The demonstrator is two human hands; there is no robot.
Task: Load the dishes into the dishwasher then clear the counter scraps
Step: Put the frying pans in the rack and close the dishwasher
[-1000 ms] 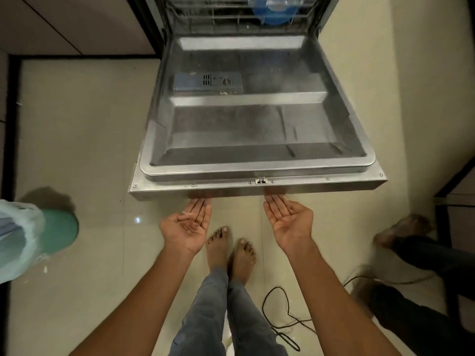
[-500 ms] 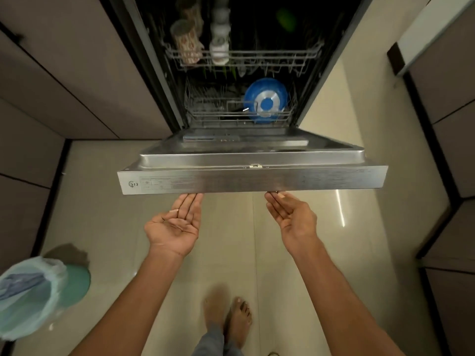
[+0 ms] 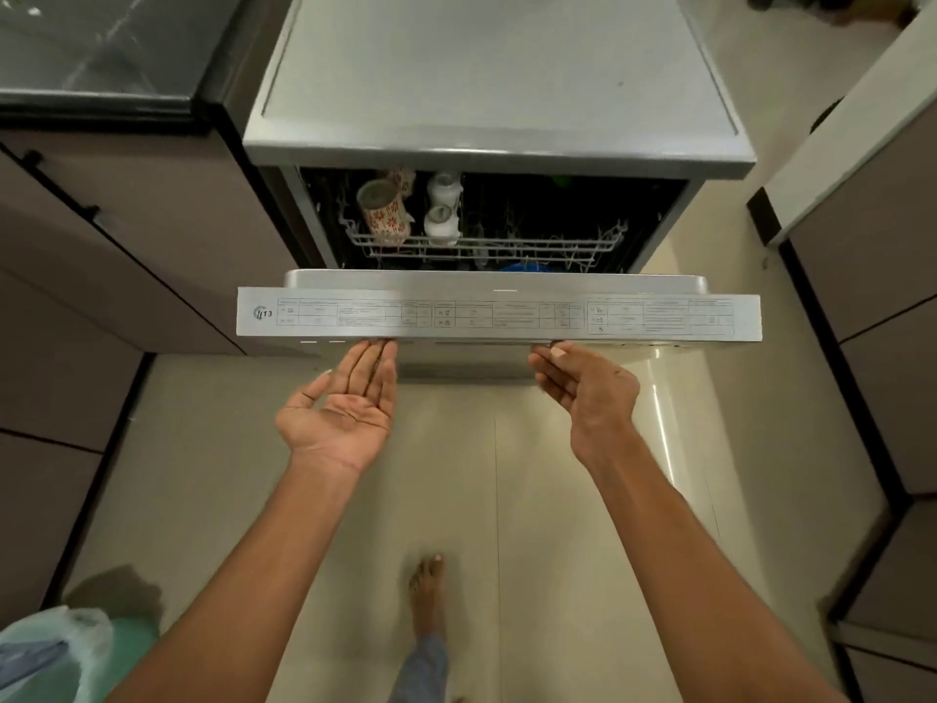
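The dishwasher door [image 3: 499, 312] has swung well up since a second ago: then you looked down into its steel inner face, now you see only its top edge with the printed label, and the gap to the tub is narrowing. Both hands have come up with it.

In the head view, your left hand [image 3: 345, 398] lies palm up under the door's lower edge, left of the door's middle, fingers straight with the tips hidden under it. Your right hand [image 3: 583, 385] sits right of the door's middle, turned more on its side, fingers only loosely bent with the tips at the same edge. Neither hand grips anything; both are flat lifting supports, set well apart.

Above the door, the upper rack [image 3: 481, 246] holds a patterned mug [image 3: 385, 210] and a white bottle [image 3: 443, 208]; a sliver of a blue dish [image 3: 522, 268] shows just behind the door's top edge. The loading looks done, so closing is the step in hand.

Keep your push even on both sides so the door does not twist. Check that the rack sits fully behind the door line first; it seems to. As the door nears upright, turn your palms onto its front face and press until it latches. The worktop [image 3: 91, 48] up left of the door comes next, and the lined bin [image 3: 56, 652] waits down left.
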